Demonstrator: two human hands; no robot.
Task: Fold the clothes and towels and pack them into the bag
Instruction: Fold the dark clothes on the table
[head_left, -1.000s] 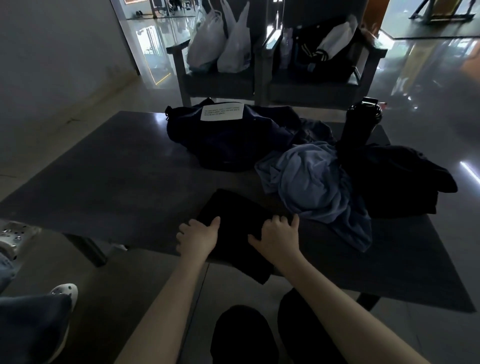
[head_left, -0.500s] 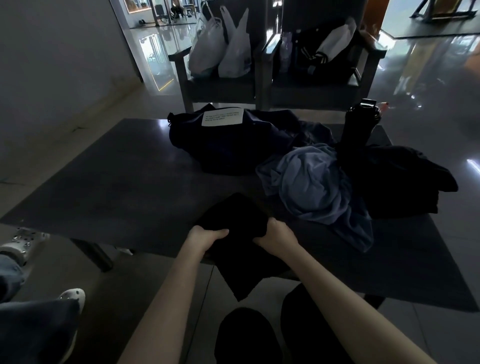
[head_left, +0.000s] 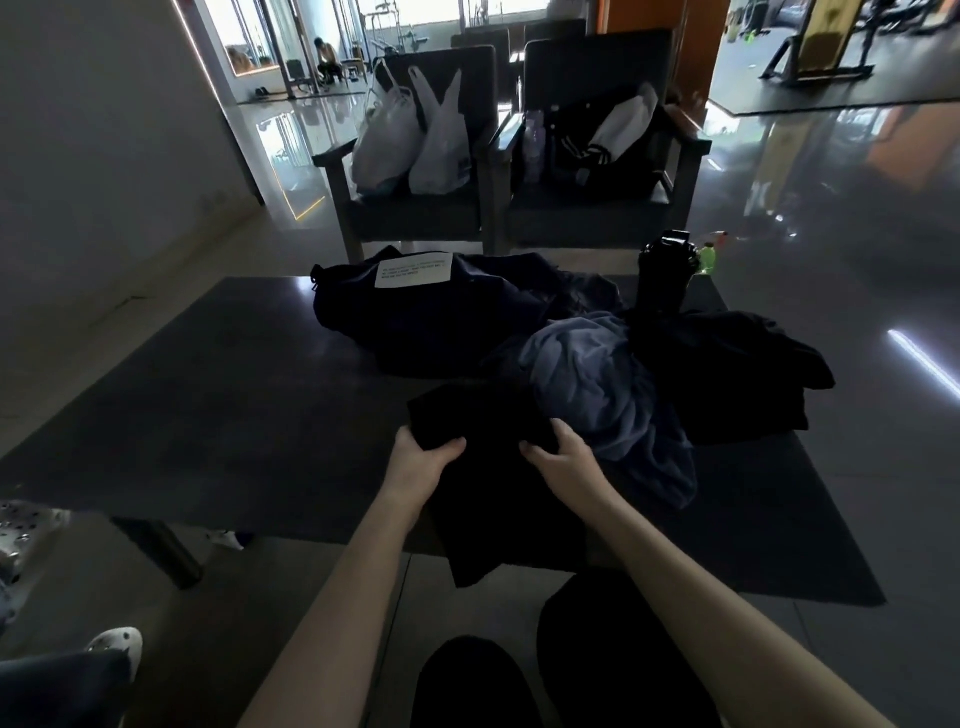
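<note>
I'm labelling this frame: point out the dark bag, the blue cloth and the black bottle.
dark bag (head_left: 415, 325), head view, its front side.
blue cloth (head_left: 587, 382), head view, its crumpled middle.
black bottle (head_left: 664, 283), head view, its body.

Noted left hand (head_left: 423, 462) and right hand (head_left: 558, 460) at lower centre of frame, each gripping the far edge of a black garment (head_left: 488, 509) whose near part hangs over the front edge of the dark table (head_left: 234, 415). Logged just right of it a crumpled blue cloth (head_left: 597, 384), lying between a dark bag (head_left: 431, 322) with a white label at centre and a heap of black clothes (head_left: 727, 369) at right. Recorded a black bottle (head_left: 667, 270) behind the heap and white plastic bags (head_left: 415, 145) on a chair (head_left: 415, 223) at upper centre.
</note>
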